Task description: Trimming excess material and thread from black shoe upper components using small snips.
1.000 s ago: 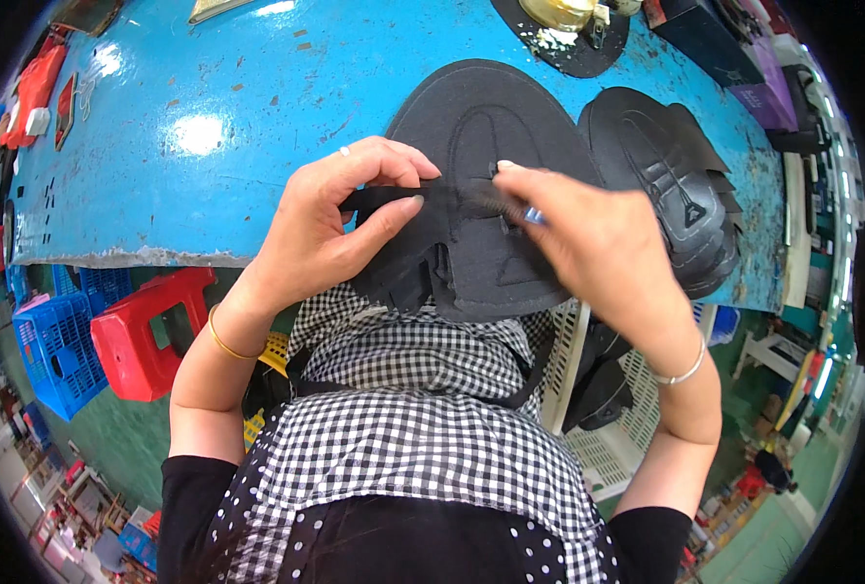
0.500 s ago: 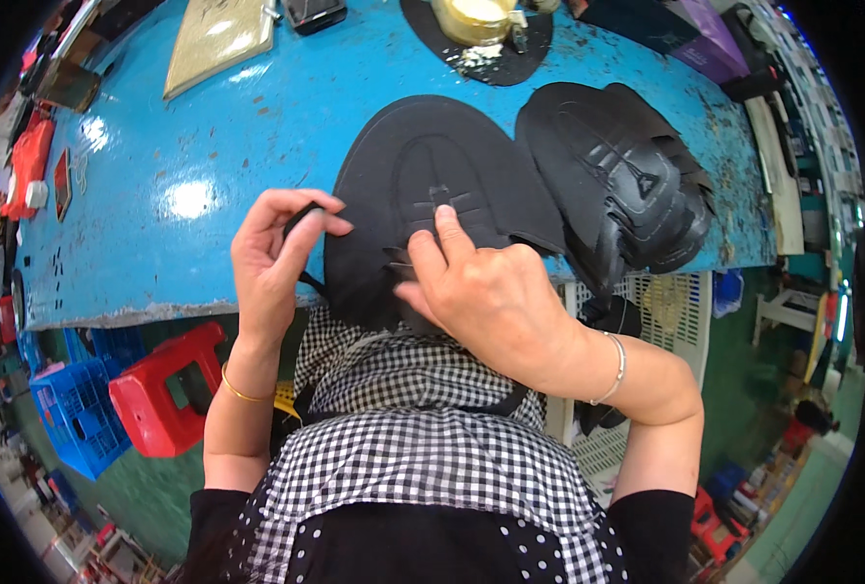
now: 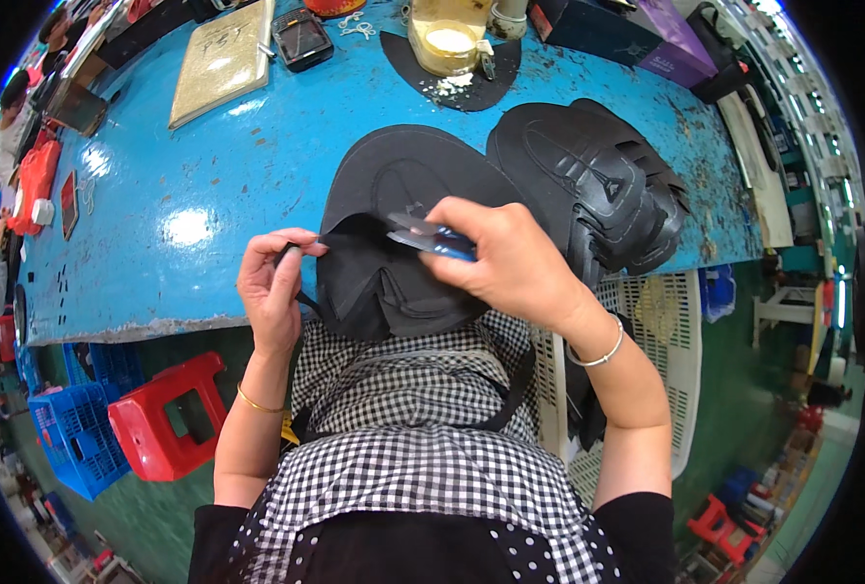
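A black stitched shoe upper (image 3: 413,161) lies at the table's front edge, its near part folded and hanging over my lap. My left hand (image 3: 272,287) is closed at its left side, thumb and fingers pinching a thin black strip (image 3: 308,304). Over the middle of the piece, my right hand (image 3: 515,258) grips a small pair of snips (image 3: 432,239) with silver blades and a blue handle. The blades point left toward a raised black edge, and they are blurred. Whether they touch the material I cannot tell. Right beside it lies a stack of similar black uppers (image 3: 612,185).
Across the blue table (image 3: 228,175) are a gold notebook (image 3: 223,63), a black device (image 3: 301,39) and a glue pot (image 3: 449,49) on a black scrap. Boxes (image 3: 637,44) stand back right. Below are a red stool (image 3: 165,419), a blue crate (image 3: 77,433) and a white crate (image 3: 685,389).
My right hand has lifted from pressing on the upper and now shows the snips. The near part of the upper has been folded up. My left hand keeps its pinch, slightly lower in view.
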{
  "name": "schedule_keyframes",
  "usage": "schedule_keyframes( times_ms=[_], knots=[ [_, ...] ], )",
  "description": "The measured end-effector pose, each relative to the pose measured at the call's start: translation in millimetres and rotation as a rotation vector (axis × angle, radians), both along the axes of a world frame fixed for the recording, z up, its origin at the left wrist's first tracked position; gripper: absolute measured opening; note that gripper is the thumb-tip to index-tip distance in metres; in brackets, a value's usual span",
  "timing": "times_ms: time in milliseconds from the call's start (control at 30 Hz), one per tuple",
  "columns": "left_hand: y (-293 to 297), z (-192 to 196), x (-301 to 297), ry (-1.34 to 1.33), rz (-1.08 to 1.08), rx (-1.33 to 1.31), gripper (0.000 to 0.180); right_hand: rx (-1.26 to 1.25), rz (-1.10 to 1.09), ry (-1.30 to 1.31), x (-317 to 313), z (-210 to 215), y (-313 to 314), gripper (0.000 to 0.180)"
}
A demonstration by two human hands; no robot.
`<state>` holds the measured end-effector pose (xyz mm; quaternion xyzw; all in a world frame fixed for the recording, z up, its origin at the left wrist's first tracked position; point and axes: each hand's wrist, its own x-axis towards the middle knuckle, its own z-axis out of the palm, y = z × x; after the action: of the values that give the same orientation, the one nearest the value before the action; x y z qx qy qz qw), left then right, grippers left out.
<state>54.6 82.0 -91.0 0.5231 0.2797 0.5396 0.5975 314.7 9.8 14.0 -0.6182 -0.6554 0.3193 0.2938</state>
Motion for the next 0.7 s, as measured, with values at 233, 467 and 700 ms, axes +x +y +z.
schedule_keyframes(
  times_ms=[233,467,700],
  knots=[
    [2,-4,5,0.040,-0.040,0.036,0.004,0.136,-0.532,0.616,51,3,-7,0.021],
    [4,-3,2,0.042,-0.055,0.064,0.005,-0.021,-0.861,0.670,157,-6,-73,0.025],
    [6,-6,-2,0.067,-0.047,0.011,0.006,0.382,-0.747,-0.340,127,-6,-64,0.044]
  ],
)
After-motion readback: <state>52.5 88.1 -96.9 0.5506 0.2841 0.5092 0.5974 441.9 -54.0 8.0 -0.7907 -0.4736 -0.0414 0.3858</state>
